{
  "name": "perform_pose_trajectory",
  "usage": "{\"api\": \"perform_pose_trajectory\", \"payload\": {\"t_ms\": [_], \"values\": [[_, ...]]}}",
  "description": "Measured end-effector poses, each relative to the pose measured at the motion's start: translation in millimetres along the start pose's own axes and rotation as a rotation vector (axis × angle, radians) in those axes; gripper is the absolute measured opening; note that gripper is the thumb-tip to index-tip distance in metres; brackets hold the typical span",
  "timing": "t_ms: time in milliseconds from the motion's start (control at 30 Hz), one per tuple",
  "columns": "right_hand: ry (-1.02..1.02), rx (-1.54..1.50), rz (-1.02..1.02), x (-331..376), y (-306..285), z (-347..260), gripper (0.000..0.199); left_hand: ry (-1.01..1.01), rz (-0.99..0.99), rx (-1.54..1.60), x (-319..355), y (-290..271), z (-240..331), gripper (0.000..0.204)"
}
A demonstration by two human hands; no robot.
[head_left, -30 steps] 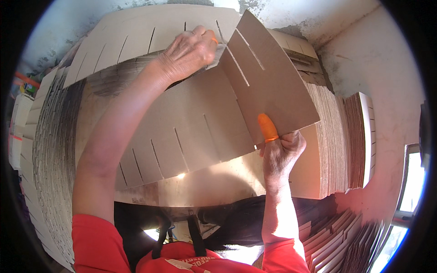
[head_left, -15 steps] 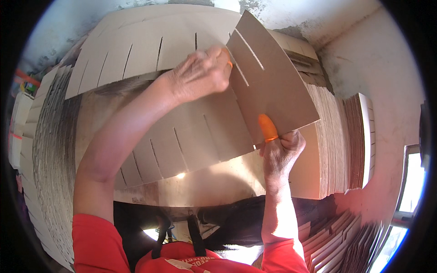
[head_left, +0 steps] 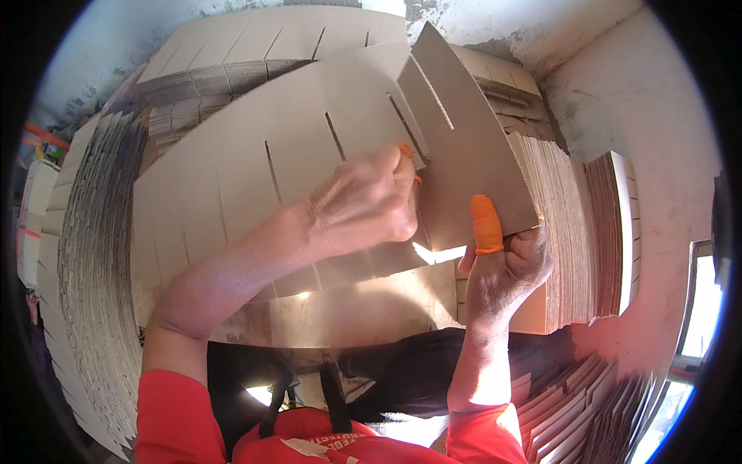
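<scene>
Sliding: left hand [head_left: 363, 205] has come down the long slotted brown cardboard strip [head_left: 255, 178], now gripping it at the short slotted cardboard divider [head_left: 464, 170] pinched by right hand [head_left: 502, 267]; slots look nearly meshed.

Matt brown cardboard divider [head_left: 471, 155]; smooth orange rubber finger cot [head_left: 487, 224].

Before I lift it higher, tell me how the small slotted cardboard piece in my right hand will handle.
The small slotted cardboard piece probably stays fairly stiff: it stands tilted from the right hand without sagging. It looks light, since a thumb pinch at one corner carries it. The long slots likely weaken it, so it may bend or crease there where the left hand presses.
</scene>
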State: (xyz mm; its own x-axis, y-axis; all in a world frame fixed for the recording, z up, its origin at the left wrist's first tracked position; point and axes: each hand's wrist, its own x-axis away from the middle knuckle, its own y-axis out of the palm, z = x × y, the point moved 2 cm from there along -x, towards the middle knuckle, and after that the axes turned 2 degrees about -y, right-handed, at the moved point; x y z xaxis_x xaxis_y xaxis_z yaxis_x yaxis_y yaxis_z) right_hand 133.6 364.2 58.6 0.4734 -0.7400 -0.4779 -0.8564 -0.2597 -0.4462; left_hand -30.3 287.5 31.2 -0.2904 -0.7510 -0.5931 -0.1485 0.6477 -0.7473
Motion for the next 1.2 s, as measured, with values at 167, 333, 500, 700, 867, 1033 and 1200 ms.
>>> {"api": "perform_pose_trajectory", "payload": {"t_ms": [167,333,500,700,867,1033,1200], "values": [[0.028,-0.083,-0.027,3.0,-0.7,-0.9,0.025,-0.060,0.078,0.059,3.3,13.4,-9.2,0.020],[0.038,-0.052,0.041,-0.9,1.1,5.6,0.022,0.063,0.032,-0.053,-1.7,1.7,10.3,0.018],[0.074,-0.042,0.083,-0.4,2.7,5.2,0.019,0.240,-0.093,-0.001,10.8,-23.0,59.4,0.026],[0.097,-0.073,0.077,1.2,0.0,6.7,0.022,-0.306,0.200,0.424,7.7,-1.6,-40.5,0.048],[-0.015,-0.151,0.104,3.2,9.4,3.4,0.026,-0.569,0.010,-0.160,30.9,79.3,-147.2,0.042],[-0.034,-0.114,0.075,7.6,12.7,12.7,0.033,-0.491,-0.323,-0.317,41.5,117.2,-166.2,0.032],[-0.016,-0.163,0.062,9.9,12.8,16.6,0.035,-0.487,-0.338,-0.208,29.4,99.4,-168.6,0.017]]}}
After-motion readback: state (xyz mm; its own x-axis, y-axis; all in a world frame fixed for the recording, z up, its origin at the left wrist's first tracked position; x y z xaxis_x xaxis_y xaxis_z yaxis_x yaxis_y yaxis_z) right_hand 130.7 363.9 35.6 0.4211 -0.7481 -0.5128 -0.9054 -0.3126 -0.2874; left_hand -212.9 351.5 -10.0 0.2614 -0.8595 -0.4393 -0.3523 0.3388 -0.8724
